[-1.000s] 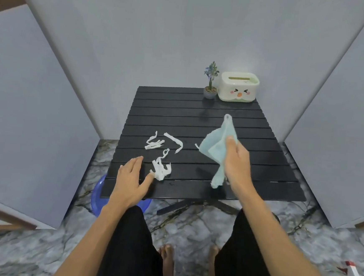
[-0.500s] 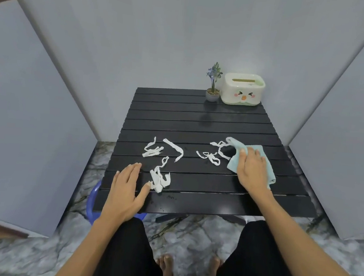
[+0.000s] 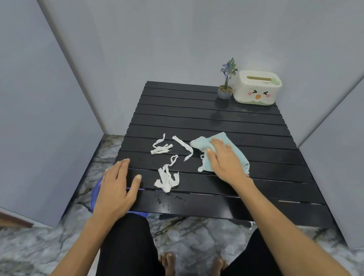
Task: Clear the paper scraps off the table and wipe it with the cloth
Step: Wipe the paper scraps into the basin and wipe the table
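A black slatted table (image 3: 210, 122) carries white paper scraps: a twisted clump (image 3: 166, 179) near the front, a small bundle (image 3: 160, 148) further back, and a long bent strip (image 3: 184, 147) beside it. A light blue cloth (image 3: 200, 142) lies flat at mid-table. My right hand (image 3: 225, 160) presses palm-down on the cloth, and a few scraps poke out from under the cloth's left edge. My left hand (image 3: 117, 189) rests flat on the table's front left corner, fingers apart, holding nothing, just left of the clump.
A small potted plant (image 3: 226, 84) and a white tissue box with a face (image 3: 257, 88) stand at the far right corner. A blue basin (image 3: 95, 193) sits on the marble floor under the front left corner. Grey panels wall in the table.
My right hand brought the cloth down from the air onto the table, then slid it left over the scraps on the right. My left hand stayed at the front left corner.
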Demonstrator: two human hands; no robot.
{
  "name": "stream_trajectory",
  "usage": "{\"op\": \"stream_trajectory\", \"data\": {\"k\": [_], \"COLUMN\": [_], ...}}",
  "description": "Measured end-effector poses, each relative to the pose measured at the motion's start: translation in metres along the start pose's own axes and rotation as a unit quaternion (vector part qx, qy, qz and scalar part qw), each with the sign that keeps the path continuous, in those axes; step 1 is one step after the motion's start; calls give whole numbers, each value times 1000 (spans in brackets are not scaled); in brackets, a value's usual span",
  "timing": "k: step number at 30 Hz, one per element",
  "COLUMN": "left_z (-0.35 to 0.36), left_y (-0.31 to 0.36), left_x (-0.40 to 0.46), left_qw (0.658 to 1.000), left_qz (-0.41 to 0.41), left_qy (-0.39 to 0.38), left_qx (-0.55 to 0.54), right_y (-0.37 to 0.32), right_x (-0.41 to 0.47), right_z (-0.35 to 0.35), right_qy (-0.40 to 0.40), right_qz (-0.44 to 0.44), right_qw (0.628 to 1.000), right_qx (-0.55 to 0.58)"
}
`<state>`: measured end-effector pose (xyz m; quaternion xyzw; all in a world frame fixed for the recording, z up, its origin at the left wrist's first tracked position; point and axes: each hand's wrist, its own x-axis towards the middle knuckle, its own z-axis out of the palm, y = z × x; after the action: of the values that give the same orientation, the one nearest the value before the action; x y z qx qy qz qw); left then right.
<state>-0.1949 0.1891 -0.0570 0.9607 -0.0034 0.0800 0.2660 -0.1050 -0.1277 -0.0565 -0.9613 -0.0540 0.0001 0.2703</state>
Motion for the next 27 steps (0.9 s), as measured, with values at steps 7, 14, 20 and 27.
{"op": "stream_trajectory", "data": {"k": [7,14,20,27], "left_z": [2,1,0,2], "left_y": [2,4,0,-2], "left_x": [-1,-3,-4,-3], "left_qw": [999,996,994,993], "left_qz": [-26,-48,-47,-57], "left_qy": [30,37,35,48], "left_qx": [-31,-71,-87,-88], "right_y": [-48,-97,-93,-77], "right_x": [-13,-26,-31,18], "right_z": [30,57,24,-19], "right_qy": [-30,-78,15,131], "right_qz": [-67,-63,18,35], "right_qw": [997,993,961,958], "right_qx": [-5,56,276,255]}}
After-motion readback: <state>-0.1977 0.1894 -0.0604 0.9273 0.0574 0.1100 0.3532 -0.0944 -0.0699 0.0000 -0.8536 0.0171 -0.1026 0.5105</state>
